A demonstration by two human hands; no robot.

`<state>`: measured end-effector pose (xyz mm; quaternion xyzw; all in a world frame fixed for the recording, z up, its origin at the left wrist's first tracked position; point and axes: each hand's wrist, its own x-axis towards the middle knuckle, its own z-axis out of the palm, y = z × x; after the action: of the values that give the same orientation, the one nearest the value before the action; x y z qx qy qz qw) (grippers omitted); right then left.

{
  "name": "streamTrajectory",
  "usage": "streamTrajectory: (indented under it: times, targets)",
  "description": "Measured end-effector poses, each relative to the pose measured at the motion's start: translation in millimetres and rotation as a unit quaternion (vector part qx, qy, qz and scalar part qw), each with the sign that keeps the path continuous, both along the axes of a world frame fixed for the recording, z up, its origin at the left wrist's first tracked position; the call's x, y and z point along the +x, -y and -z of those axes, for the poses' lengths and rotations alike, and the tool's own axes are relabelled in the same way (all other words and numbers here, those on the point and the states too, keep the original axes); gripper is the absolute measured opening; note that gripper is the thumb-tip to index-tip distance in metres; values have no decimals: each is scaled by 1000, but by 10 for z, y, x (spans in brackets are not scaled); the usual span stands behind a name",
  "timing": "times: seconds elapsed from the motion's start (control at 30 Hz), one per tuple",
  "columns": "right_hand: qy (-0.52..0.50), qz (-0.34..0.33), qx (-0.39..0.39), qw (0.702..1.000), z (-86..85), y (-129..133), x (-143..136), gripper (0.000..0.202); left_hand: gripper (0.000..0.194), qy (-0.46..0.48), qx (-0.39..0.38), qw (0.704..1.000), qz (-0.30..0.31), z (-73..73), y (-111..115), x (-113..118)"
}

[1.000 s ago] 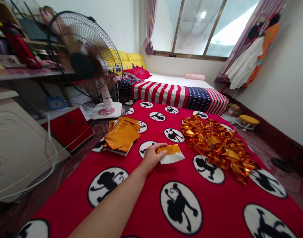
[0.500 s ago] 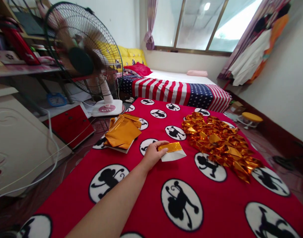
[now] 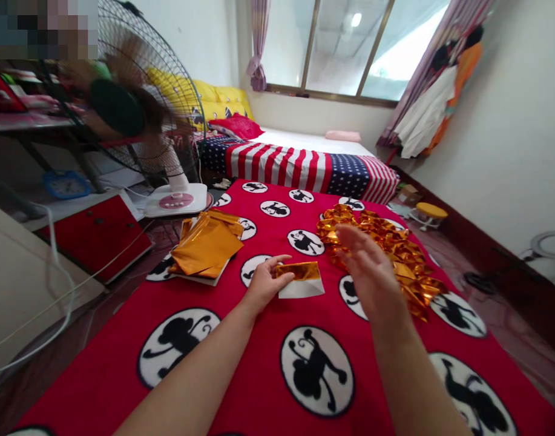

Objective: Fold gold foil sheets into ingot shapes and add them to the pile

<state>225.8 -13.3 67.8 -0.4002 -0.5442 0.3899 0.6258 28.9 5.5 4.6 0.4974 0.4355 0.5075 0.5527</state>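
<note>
Between thumb and fingers, my left hand point(image 3: 268, 281) pinches the left edge of a partly folded sheet of gold foil paper point(image 3: 302, 280), its gold strip on top and white backing below. My right hand point(image 3: 368, 266) is raised right of that sheet, fingers stretched out, holding nothing and slightly blurred. Behind it, partly hidden, spreads a heap of folded gold foil pieces point(image 3: 407, 251). On the left lies a stack of flat gold foil sheets point(image 3: 209, 245). All rest on a red cloth with monkey prints point(image 3: 254, 387).
A running fan point(image 3: 177, 197) stands at the left, beside a red panel point(image 3: 98, 236) and a trailing white cable point(image 3: 71, 303). A bed with a striped and starred cover point(image 3: 295, 166) is at the back. A yellow stool point(image 3: 431, 211) stands right.
My right hand has come into view from the lower right, beside the folded pieces. My left hand still holds the foil sheet. The view has turned slightly right.
</note>
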Motion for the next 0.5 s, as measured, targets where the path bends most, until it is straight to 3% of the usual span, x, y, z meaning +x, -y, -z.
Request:
streamTrajectory:
  times: [0.13,0.23,0.37,0.5]
  targets:
    - [-19,-13,-151,988,419,-94,-107,52,59,23,-4,1000,14,44,-31,4]
    - [-57,-31,-192,979,625,-63,-202,40,61,58,-21,998,16,88,-61,7]
    - [-83,3,-204,975,643,24,-212,30,54,68,-39,997,-18,119,-76,8]
    - [-95,17,-217,971,651,34,-176,30,53,70,-50,996,-9,93,-53,14]
